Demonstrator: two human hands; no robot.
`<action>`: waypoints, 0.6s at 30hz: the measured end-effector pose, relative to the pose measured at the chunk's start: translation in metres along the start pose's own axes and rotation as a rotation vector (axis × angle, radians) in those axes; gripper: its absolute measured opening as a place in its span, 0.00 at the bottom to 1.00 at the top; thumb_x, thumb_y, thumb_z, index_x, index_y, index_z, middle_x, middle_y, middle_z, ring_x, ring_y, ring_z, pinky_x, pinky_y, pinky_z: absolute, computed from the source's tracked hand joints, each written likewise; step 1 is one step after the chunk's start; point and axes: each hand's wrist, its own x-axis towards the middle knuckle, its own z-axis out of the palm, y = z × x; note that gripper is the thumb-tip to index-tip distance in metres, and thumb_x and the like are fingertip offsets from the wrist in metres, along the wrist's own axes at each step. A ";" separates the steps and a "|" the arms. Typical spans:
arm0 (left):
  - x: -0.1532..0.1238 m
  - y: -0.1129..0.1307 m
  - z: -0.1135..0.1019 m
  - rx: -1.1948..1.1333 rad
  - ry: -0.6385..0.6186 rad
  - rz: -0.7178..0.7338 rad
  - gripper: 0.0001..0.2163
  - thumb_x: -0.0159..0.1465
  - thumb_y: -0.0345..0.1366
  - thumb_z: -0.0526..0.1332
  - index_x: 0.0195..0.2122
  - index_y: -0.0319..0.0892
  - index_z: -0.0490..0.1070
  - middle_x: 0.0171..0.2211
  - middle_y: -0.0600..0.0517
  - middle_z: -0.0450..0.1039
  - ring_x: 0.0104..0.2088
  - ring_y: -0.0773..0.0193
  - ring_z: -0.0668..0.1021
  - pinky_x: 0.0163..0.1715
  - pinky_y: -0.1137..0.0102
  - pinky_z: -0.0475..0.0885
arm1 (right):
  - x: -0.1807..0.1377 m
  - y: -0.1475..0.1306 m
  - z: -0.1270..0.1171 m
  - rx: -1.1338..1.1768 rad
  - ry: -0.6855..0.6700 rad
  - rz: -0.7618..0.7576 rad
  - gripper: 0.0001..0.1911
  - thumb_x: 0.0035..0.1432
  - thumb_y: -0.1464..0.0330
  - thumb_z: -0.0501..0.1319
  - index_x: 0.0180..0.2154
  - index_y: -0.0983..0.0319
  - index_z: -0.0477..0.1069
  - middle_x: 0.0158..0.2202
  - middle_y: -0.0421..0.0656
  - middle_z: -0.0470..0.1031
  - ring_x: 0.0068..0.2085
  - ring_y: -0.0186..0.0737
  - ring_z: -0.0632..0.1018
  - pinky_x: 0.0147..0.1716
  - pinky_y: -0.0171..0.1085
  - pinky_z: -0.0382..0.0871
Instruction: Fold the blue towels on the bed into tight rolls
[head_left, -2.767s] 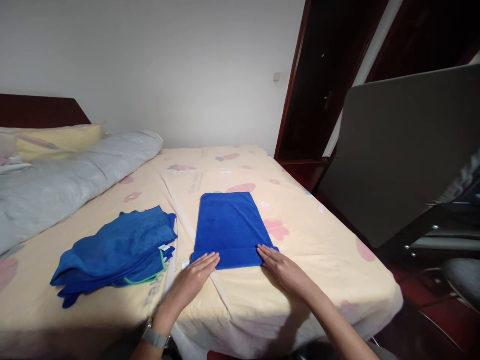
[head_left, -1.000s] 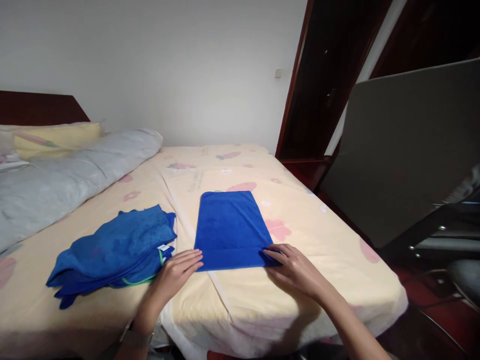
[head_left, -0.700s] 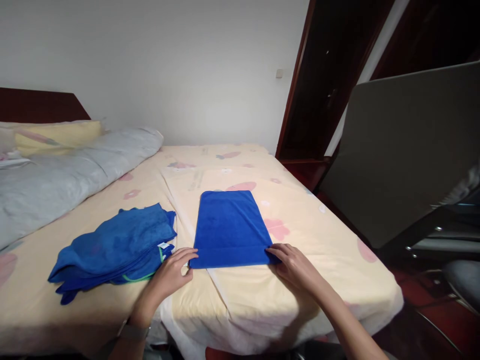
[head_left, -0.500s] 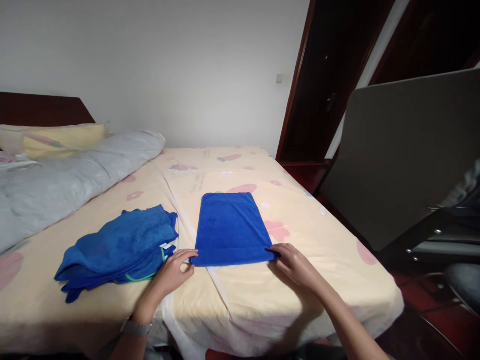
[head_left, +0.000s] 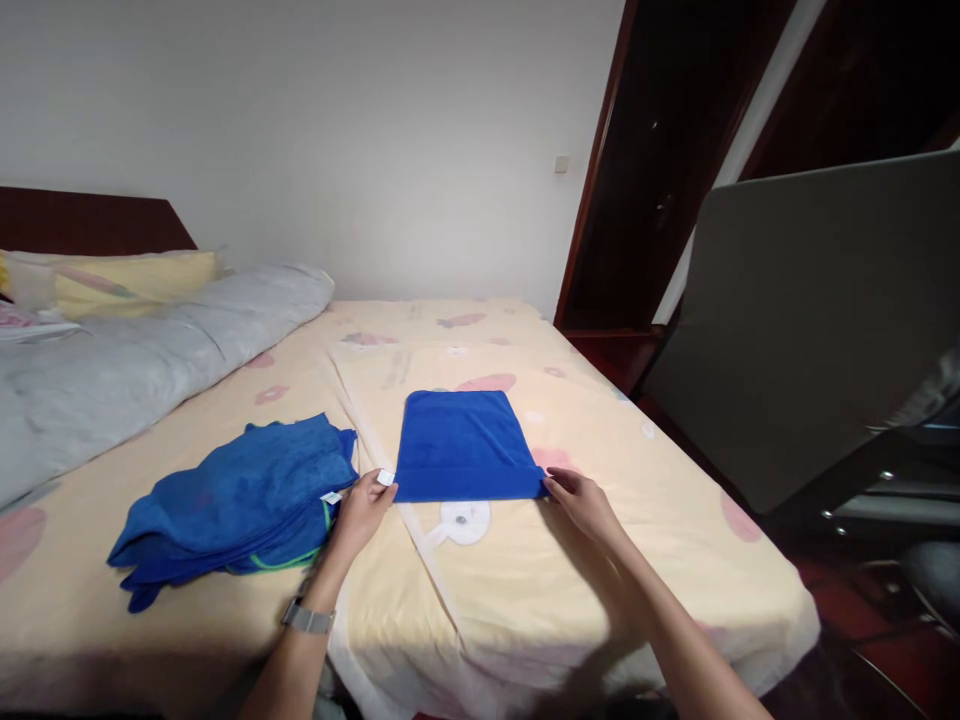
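Observation:
A folded blue towel lies flat in the middle of the bed. My left hand pinches its near left corner, where a small white tag shows. My right hand pinches the near right corner. Both corners are raised slightly and carried toward the far edge, so the near part of the towel is doubling over. A pile of more blue towels, one with a green edge, lies just left of my left hand. A watch sits on my left wrist.
The bed has a pale yellow sheet with pink flower prints. A grey rolled quilt and a yellow pillow lie at the far left. A dark grey board leans at the right, beside a dark wooden door.
Both hands closed on the towel's near corners and moved them away from me, so the towel looks shorter. A round print on the sheet is uncovered.

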 end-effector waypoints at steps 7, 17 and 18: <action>0.002 0.010 -0.002 -0.158 -0.089 -0.161 0.21 0.49 0.55 0.71 0.30 0.40 0.74 0.28 0.47 0.81 0.30 0.54 0.84 0.31 0.66 0.79 | 0.006 -0.002 -0.001 0.112 -0.082 0.107 0.14 0.56 0.63 0.65 0.40 0.65 0.82 0.31 0.46 0.83 0.31 0.42 0.82 0.33 0.38 0.79; -0.005 0.024 -0.003 -0.363 -0.071 -0.200 0.23 0.45 0.51 0.75 0.33 0.38 0.76 0.33 0.47 0.80 0.37 0.56 0.83 0.39 0.66 0.80 | 0.006 -0.002 0.005 0.127 -0.057 0.152 0.20 0.53 0.57 0.63 0.36 0.66 0.82 0.27 0.45 0.80 0.29 0.41 0.79 0.31 0.36 0.74; -0.005 0.024 -0.004 -0.368 -0.061 -0.205 0.23 0.45 0.51 0.75 0.32 0.38 0.76 0.33 0.47 0.80 0.36 0.57 0.83 0.38 0.67 0.79 | 0.006 -0.001 0.004 0.114 -0.053 0.145 0.20 0.52 0.56 0.63 0.33 0.66 0.82 0.26 0.46 0.79 0.30 0.42 0.79 0.31 0.37 0.73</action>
